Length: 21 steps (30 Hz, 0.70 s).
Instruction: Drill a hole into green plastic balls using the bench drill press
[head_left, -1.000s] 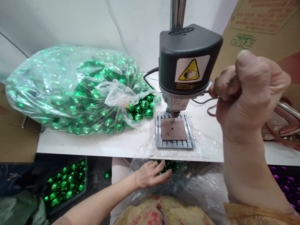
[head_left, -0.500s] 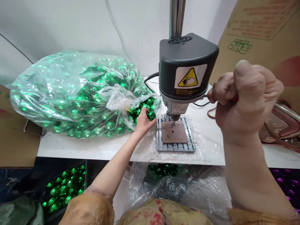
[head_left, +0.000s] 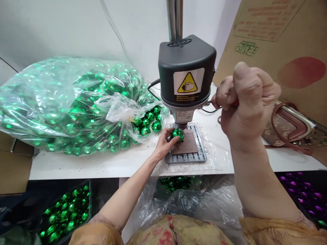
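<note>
Between thumb and fingers, my left hand (head_left: 165, 145) holds a shiny green faceted ball (head_left: 178, 134) over the brown board (head_left: 187, 144) on the slotted metal base plate (head_left: 201, 153). The chuck of the black drill press (head_left: 186, 73) is directly above the ball; whether they touch I cannot tell. My right hand (head_left: 251, 102) is closed in a fist around the feed lever (head_left: 208, 102) on the machine's right side, its grip mostly hidden by the fingers. More green balls (head_left: 145, 126) lie at the mouth of a large clear plastic bag (head_left: 76, 105), left of the machine.
Dark shavings are scattered around the base plate. A cardboard box (head_left: 276, 44) and a brown handbag (head_left: 290, 126) stand on the right. Below the table edge are a tray of green balls (head_left: 67, 211), purple balls (head_left: 304, 194) and crumpled clear plastic (head_left: 204, 204). A cable runs behind the machine.
My left hand has moved right from the bag's mouth, bringing one green ball under the chuck. My right hand stays on the lever. The whole view has shifted slightly.
</note>
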### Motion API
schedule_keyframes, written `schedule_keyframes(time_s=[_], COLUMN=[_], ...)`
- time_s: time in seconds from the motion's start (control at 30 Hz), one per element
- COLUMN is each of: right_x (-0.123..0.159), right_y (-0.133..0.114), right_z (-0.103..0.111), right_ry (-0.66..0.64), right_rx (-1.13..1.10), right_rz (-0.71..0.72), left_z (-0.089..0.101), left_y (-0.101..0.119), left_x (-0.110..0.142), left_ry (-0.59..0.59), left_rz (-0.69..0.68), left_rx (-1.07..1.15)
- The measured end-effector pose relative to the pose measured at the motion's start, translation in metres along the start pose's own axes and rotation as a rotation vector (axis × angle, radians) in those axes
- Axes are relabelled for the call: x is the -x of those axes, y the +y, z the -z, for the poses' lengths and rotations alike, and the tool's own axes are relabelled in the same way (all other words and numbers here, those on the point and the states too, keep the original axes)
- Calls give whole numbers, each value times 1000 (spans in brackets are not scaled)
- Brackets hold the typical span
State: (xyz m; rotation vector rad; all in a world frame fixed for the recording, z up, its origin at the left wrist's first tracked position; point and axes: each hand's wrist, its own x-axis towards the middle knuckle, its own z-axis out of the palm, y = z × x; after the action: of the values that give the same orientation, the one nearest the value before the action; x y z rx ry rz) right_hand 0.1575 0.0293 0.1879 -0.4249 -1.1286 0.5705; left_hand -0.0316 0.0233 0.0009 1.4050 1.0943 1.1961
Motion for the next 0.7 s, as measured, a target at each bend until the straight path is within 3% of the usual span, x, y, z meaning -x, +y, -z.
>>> schedule_keyframes(time_s=[0.17,0.4,0.7], right_x=[1,-1,14], right_y=[0,-2,2], right_z=[1,2,-1], right_ry=[-5,-14,37], right_rx=[-4,6,-7], right_rz=[-16,-32,64], left_z=[-7,-5,-8], left_y=[-1,-3,-6], left_x=[0,8,5], left_ry=[-29,-61,-64], left_rz=[-51,-106,-98], left_rx=[-43,-263,-235])
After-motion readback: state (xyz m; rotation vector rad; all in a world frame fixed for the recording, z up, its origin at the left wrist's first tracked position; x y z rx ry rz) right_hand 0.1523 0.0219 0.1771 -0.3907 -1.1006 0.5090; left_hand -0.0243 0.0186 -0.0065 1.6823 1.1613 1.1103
